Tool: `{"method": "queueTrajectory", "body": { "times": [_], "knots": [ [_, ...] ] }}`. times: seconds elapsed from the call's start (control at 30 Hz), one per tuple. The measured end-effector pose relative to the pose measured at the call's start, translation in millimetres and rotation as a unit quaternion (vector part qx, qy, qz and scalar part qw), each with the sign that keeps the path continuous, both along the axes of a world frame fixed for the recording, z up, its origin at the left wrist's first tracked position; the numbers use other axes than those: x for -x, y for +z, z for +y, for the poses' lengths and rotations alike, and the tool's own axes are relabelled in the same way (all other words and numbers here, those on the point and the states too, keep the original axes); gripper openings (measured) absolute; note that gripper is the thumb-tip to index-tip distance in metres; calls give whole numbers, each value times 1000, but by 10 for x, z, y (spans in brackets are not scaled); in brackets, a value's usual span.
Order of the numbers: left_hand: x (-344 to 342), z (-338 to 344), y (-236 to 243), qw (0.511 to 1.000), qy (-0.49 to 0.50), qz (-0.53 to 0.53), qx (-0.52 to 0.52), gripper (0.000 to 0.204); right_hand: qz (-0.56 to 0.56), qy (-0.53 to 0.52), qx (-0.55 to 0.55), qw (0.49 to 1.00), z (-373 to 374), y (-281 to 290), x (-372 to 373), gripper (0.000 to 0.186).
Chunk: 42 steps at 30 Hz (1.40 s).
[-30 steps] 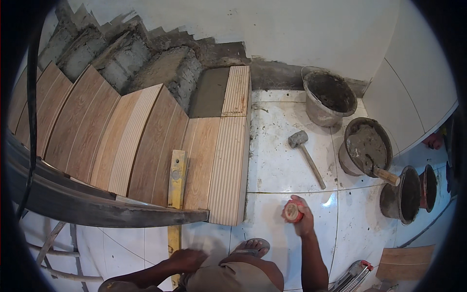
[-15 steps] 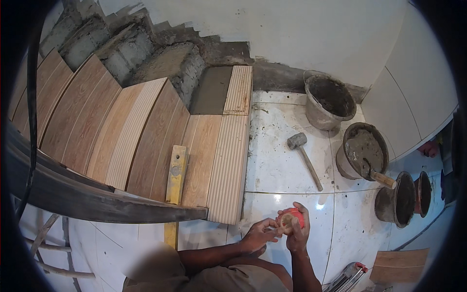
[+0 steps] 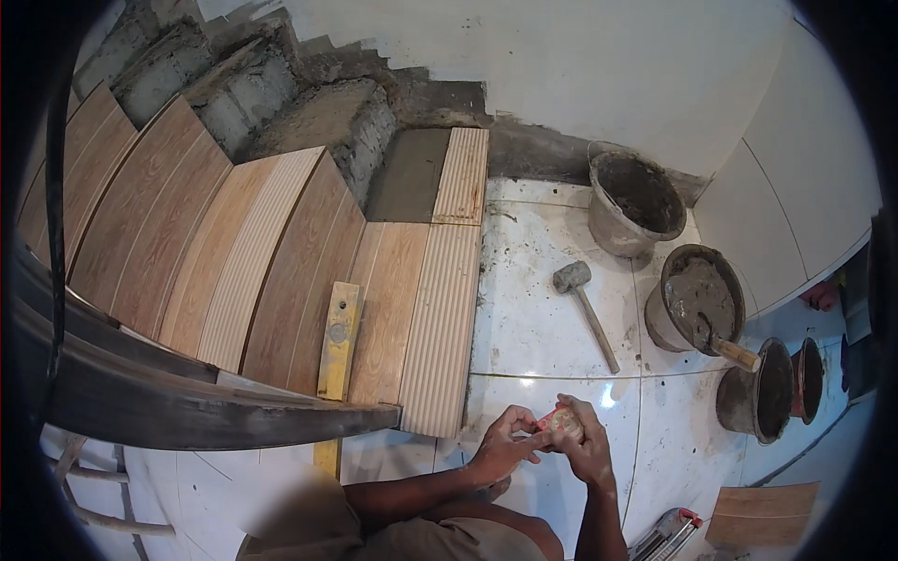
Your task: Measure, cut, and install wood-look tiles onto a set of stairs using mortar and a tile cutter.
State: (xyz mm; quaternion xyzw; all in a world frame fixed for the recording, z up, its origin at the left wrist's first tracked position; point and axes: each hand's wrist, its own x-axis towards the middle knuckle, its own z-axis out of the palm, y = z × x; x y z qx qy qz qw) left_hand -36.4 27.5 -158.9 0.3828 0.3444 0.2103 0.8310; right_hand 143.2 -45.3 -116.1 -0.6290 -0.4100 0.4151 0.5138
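Now the left hand (image 3: 500, 454), held well apart beside the lap 1 second ago, is brought to the left edge of the round red object (image 3: 563, 423); its fingers are bunched, but whether anything is pinched cannot be told. The object is clasped by the right hand (image 3: 590, 454) over the tiled floor (image 3: 524, 327), so 2-handed handling is apparently begun.

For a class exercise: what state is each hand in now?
Left hand: fingers curled close to the other; grip cannot be told.
Right hand: holding a round red thing.
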Motion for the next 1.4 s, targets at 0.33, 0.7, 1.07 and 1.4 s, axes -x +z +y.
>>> {"method": "queueTrajectory", "body": {
  "times": [0.33,0.7,1.07,1.4],
  "knots": [
    [-13,219,424,964,-167,122,-166,34,-231,208,225,924,-161,189,-597,65],
    [-7,1252,506,958,286,-12,-31,22,-107,158,462,866,-729,223,-1659,40],
    [-104,1412,271,902,381,-42,-199,48,-367,40,194,909,668,-255,-1943,28],
    [-75,1381,341,888,138,158,-409,16,-508,73,191,837,2694,380,-1683,27]
  ]
}}
